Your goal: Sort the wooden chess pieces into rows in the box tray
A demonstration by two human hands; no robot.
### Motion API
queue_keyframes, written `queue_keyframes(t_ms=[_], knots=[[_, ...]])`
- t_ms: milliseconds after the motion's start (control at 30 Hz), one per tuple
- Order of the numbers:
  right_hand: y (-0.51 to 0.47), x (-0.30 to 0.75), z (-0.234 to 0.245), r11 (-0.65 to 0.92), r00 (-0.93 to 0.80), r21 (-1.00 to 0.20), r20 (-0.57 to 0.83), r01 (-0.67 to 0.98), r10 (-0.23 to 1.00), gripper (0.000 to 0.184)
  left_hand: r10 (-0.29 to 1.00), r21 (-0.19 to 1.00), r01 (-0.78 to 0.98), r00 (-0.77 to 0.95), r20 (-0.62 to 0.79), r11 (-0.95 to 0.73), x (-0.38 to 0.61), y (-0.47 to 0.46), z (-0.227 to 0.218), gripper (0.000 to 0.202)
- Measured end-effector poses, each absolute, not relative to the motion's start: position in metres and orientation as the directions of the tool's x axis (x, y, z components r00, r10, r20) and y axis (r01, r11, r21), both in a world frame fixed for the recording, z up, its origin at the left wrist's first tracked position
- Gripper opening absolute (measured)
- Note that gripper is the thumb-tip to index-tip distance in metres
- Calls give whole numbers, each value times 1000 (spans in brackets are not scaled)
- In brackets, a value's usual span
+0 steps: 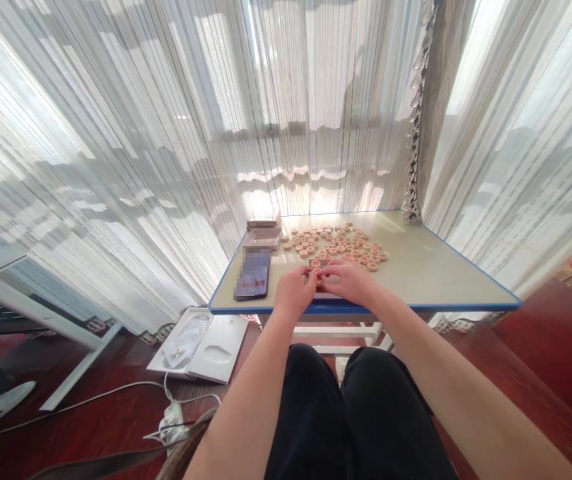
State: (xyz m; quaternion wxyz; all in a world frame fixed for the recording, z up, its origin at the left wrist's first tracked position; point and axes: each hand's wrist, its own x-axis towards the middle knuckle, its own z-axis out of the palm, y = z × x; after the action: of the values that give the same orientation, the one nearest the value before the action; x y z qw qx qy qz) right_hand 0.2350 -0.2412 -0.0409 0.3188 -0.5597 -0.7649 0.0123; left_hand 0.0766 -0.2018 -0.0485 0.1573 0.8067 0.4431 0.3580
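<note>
Both hands rest at the near edge of a small beige table with a blue rim (446, 280). My left hand (293, 291) and my right hand (349, 280) meet over a few round wooden chess pieces with red marks (315, 265), fingers curled and pinched on them. Behind the hands, several more round wooden pieces (339, 243) lie scattered across the table's middle. What exactly each hand grips is partly hidden by the fingers.
A phone (253, 275) lies on the table's left, with a small wooden box (263, 235) behind it. Sheer curtains surround the table. On the red floor to the left lie an open white box (199, 343), cables and a power strip (171, 419).
</note>
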Motion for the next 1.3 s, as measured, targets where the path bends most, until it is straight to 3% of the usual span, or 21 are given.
queue_keyframes(t_ms=[267,433,1000,1300], knots=[[-241,237,-43,385,-173,-393,477,835,862,20,832,561,617,357,425,-552,77,-201,-49,22],[-241,236,-40,288,-116,-377,416,881,902,9,832,558,621,355,426,-550,77,-201,-50,21],[-242,235,-36,300,-153,-385,369,873,917,21,820,555,607,366,439,-569,77,-199,-52,23],[-243,233,-37,185,-45,-357,365,916,930,22,828,553,619,364,426,-557,76,-201,-50,27]])
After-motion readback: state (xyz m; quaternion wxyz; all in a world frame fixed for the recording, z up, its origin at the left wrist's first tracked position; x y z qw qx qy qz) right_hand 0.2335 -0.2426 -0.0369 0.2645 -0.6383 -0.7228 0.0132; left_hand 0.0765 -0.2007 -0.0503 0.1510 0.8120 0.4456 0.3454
